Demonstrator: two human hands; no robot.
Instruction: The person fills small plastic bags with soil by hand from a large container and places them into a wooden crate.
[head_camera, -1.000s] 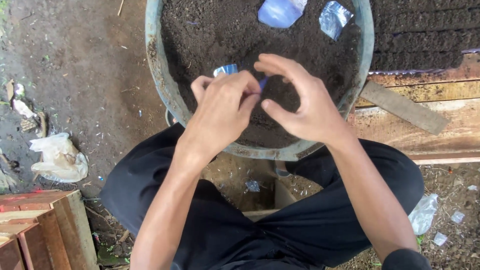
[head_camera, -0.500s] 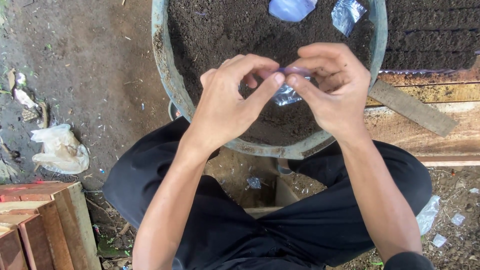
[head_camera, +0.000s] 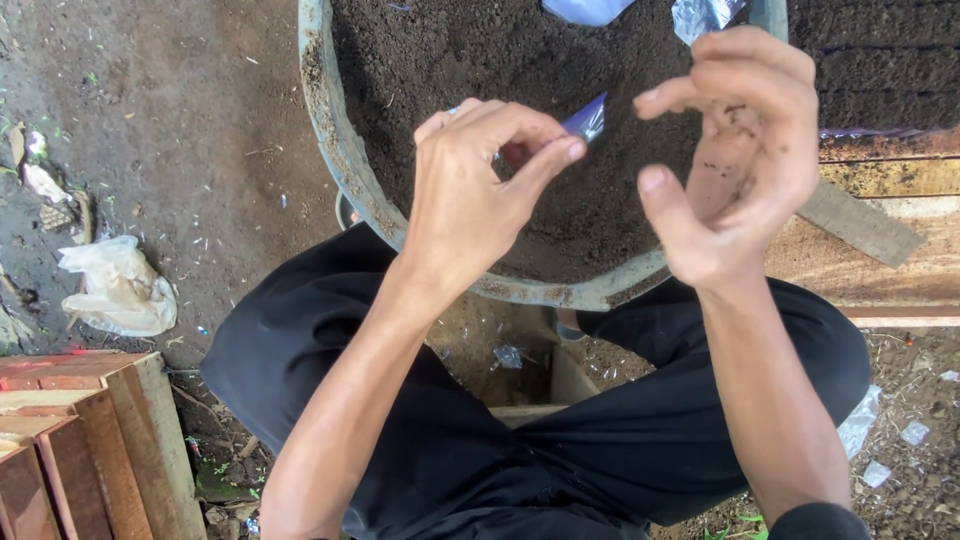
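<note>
The left hand is pinching a small bluish clear plastic bag between thumb and curled fingers, holding it above the dark soil in the round grey basin. Only a corner of the bag is showing past the fingertips, pointing up and away toward the basin's far side; the rest is hiding behind the fingers, so its full length cannot be told. The right hand is hovering just beside it, toward the basin's right rim, fingers loosely spread and curled, soil on the palm, holding nothing. The bag is lying between the two hands, touching only the left one. More crumpled plastic is lying on the soil at the basin's far edge, well apart from both hands.
</note>
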